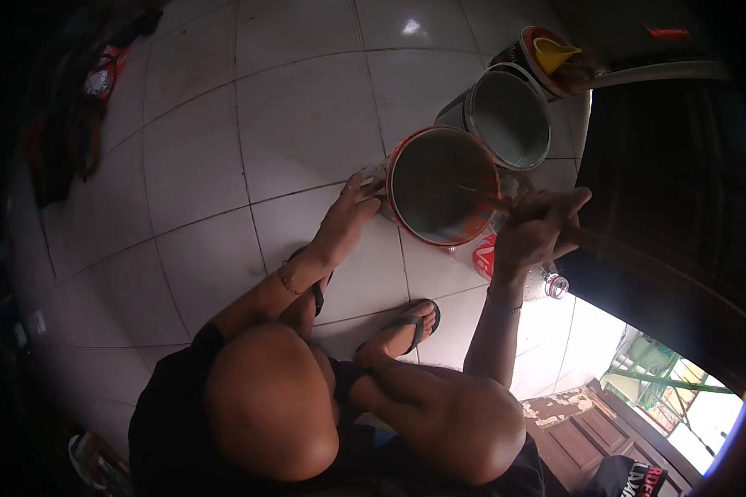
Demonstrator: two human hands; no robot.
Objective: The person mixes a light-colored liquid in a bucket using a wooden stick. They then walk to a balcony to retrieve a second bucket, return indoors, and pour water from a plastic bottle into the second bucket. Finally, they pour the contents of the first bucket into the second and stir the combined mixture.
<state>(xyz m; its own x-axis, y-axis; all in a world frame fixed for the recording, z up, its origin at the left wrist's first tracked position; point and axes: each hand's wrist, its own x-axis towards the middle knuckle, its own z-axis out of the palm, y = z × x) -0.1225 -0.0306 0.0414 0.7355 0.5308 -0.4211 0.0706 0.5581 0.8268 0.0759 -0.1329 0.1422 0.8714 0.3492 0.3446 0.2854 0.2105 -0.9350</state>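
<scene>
A bucket point(395, 211) with an orange-red rim stands on the floor ahead of me, dark grey inside. My left hand point(348, 219) is against its left side, fingers curled at the wall just below the rim. Over the right rim, my right hand point(539, 224) is closed around a thin brown stick point(496, 201), whose far end reaches into the bucket. Motion and shadow blur the stick, so its tip is hard to make out. Beneath my right hand lies a clear plastic bottle with a red label point(483, 255), its neck toward the doorway.
A second bucket with a pale rim point(470, 112) touches the first on its far right. Behind it a third container point(526, 50) holds a yellow funnel point(553, 55). A dark panel point(671, 199) rises at right. My sandalled feet point(402, 331) are close to the bucket. Tiled floor point(298, 124) spreads leftward.
</scene>
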